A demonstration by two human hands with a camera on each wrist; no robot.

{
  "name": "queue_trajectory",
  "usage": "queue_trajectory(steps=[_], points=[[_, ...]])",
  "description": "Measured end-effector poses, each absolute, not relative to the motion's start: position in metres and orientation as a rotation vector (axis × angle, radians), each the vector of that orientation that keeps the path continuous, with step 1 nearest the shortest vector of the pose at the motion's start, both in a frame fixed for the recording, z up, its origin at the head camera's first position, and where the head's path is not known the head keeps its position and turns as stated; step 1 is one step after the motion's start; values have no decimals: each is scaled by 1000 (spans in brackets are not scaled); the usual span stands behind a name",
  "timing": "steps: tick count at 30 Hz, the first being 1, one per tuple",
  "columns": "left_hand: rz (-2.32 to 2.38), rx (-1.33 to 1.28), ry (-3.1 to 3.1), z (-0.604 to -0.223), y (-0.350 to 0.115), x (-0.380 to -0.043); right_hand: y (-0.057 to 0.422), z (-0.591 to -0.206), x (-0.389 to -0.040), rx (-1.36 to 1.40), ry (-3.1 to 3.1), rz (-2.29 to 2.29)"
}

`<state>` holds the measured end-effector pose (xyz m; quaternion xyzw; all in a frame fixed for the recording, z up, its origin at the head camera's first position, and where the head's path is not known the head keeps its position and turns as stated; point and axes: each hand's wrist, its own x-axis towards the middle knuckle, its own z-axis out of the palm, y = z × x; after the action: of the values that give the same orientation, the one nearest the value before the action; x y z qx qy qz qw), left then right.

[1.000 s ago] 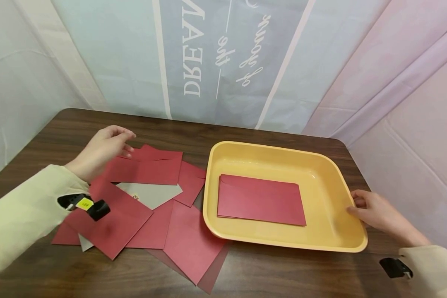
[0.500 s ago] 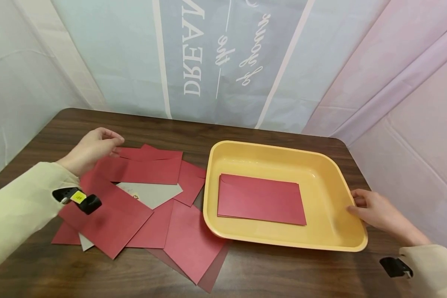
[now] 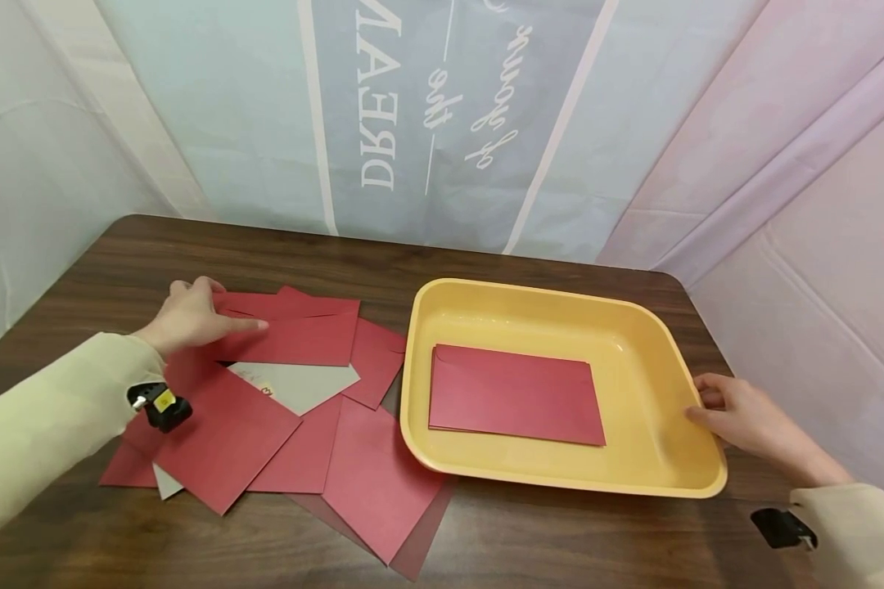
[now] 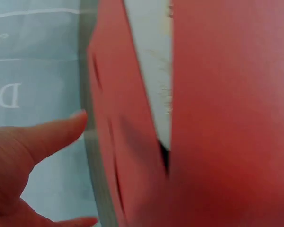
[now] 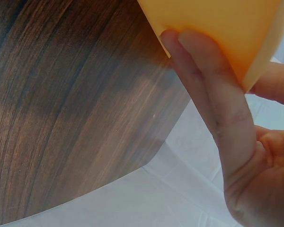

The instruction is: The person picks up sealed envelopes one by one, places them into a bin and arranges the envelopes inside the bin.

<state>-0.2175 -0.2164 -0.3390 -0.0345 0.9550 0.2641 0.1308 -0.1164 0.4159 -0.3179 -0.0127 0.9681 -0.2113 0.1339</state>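
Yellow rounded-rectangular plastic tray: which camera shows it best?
Head view: the yellow plastic tray shows nearly whole from above. The right wrist view shows only one part, held by the right hand; the left wrist view, none.

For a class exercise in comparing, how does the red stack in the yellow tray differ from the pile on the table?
The stack is nearly aligned; the pile lies at many angles. The stack shows only red; the pile also shows pale pieces. The stack covers less area than the pile. Both include red envelopes.
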Motion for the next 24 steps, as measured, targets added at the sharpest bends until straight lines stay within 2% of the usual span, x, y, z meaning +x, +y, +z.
queue_trajectory(steps=[24], points=[[499,-234,2882,-367,-213,-210,417,-329,-111,-45,2821,-647]])
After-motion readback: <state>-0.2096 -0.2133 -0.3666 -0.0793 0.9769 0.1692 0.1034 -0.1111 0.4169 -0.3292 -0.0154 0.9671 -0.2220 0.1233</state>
